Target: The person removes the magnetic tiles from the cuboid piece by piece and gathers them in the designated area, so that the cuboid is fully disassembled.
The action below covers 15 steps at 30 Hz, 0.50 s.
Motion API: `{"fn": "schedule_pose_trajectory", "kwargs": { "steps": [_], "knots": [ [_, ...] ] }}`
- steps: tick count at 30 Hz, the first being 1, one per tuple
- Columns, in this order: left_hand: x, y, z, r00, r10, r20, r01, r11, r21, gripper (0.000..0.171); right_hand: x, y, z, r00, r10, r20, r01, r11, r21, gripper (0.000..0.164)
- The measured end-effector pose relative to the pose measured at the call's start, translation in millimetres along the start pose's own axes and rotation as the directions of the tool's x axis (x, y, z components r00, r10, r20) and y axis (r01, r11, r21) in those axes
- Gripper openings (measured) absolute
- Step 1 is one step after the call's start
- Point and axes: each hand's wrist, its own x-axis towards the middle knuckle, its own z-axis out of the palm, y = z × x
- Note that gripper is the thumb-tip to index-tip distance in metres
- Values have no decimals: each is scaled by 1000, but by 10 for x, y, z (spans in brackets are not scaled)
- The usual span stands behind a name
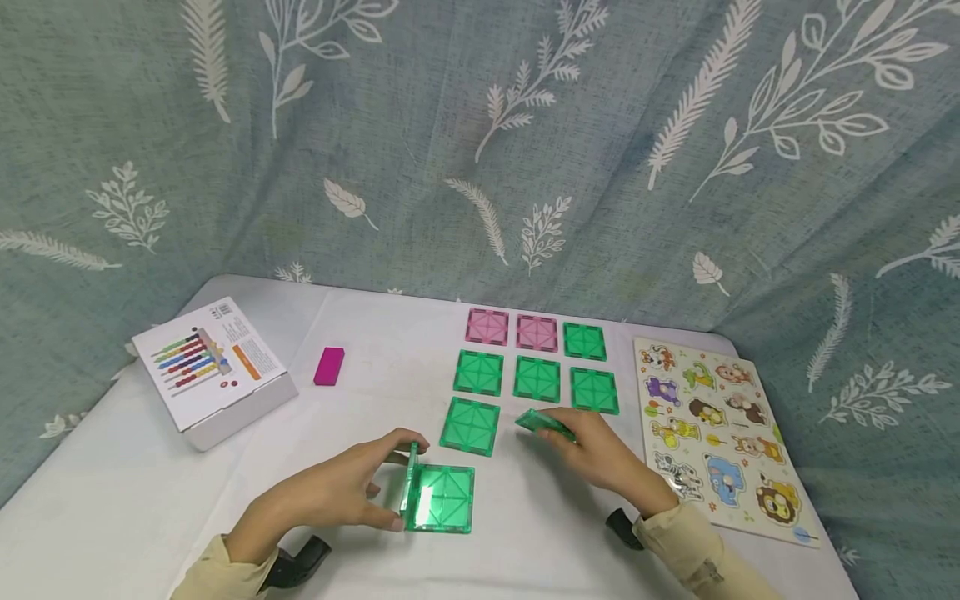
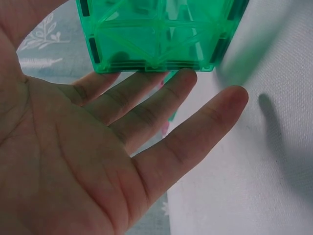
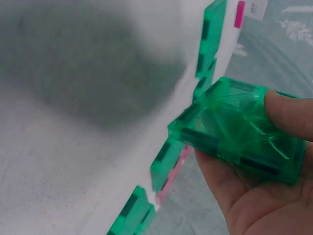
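My left hand (image 1: pixel 337 487) pinches an upright green magnetic tile (image 1: pixel 410 479) between thumb and fingers. That tile stands along the left edge of a flat green tile (image 1: pixel 444 500). The left wrist view shows the upright tile (image 2: pixel 154 36) against my fingertips; the thumb's tip is out of frame there. Over the table to the right, my right hand (image 1: pixel 592 450) holds another green magnetic tile (image 3: pixel 239 129), tilted, with the thumb on its face. Beyond the hands lie several flat green tiles (image 1: pixel 470 426) and two pink tiles (image 1: pixel 487 326), set out in rows.
A white box (image 1: pixel 217 358) with a bead-toy picture sits at the left. Near it lies a magenta block (image 1: pixel 328 367). An animal puzzle board (image 1: pixel 720 442) lies along the right side of the white-covered table (image 1: pixel 540 550). A leaf-patterned curtain (image 1: pixel 420 150) hangs behind.
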Motion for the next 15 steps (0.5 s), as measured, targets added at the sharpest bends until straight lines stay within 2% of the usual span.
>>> {"fn": "schedule_pose_trajectory", "kwargs": {
  "steps": [7,15],
  "knots": [
    [-5,8,11,1000,-11,-13,11,1000,10,85,60,58,63,997,23,-77,-27,998,-60,27],
    [-19,12,0,1000,-12,-14,12,1000,3,81,131,104,157,995,-10,-98,-5,990,-143,31]
  ]
}}
